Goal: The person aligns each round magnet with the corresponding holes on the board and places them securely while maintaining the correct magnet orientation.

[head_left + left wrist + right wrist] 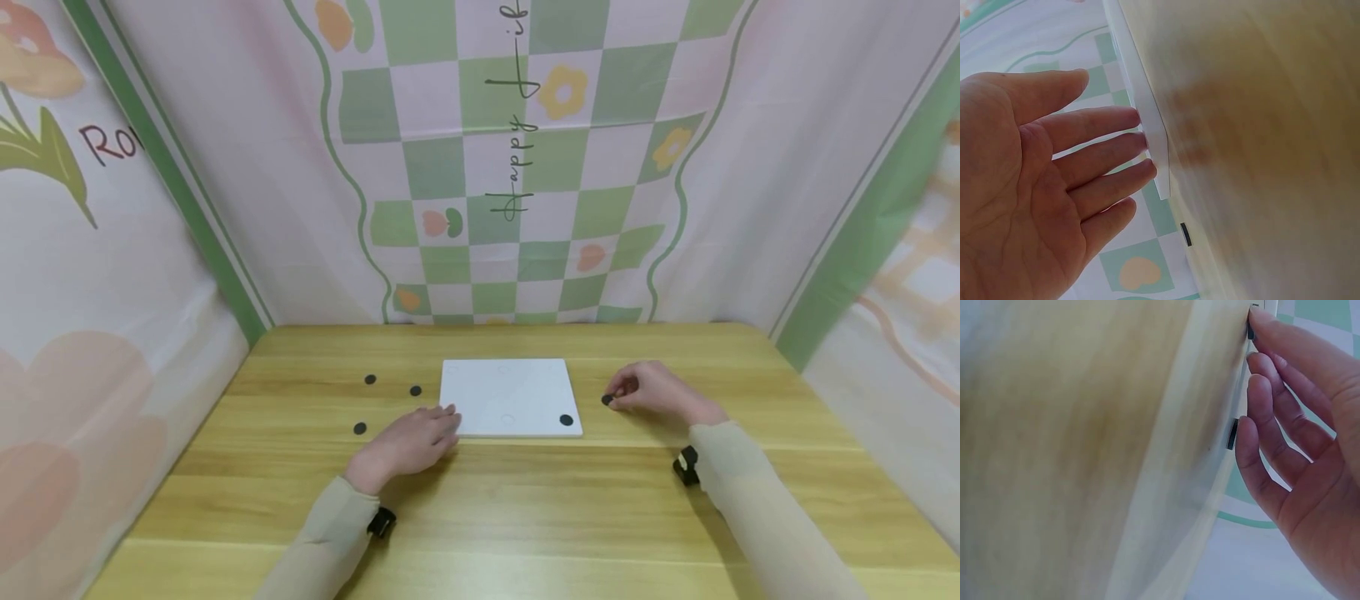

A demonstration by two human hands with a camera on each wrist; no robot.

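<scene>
Head view: A white board (502, 396) marked with faint circles is laid flat on a wooden table (480, 517). A black disc (566, 420) is set on its near right corner, and three loose discs (360, 428) are scattered on the table to its left. The board's near left corner is touched by the left hand (408, 442), its fingers fairly straight. To the right of the board, a small dark disc (607, 400) is pinched by the right hand (660, 393). Both arms are covered by pale sleeves (757, 500). Behind, a green-and-white checked curtain (495, 167) is hung.

Left wrist view: The palm is seen open, fingers slightly spread, nothing gripped; the board's edge is met by the fingertips.

Right wrist view: The small dark disc is held at the thumb's tip, the other fingers loosely curved. Another disc (1232, 434) is seen just beside the little finger; whether it is touched cannot be told.
</scene>
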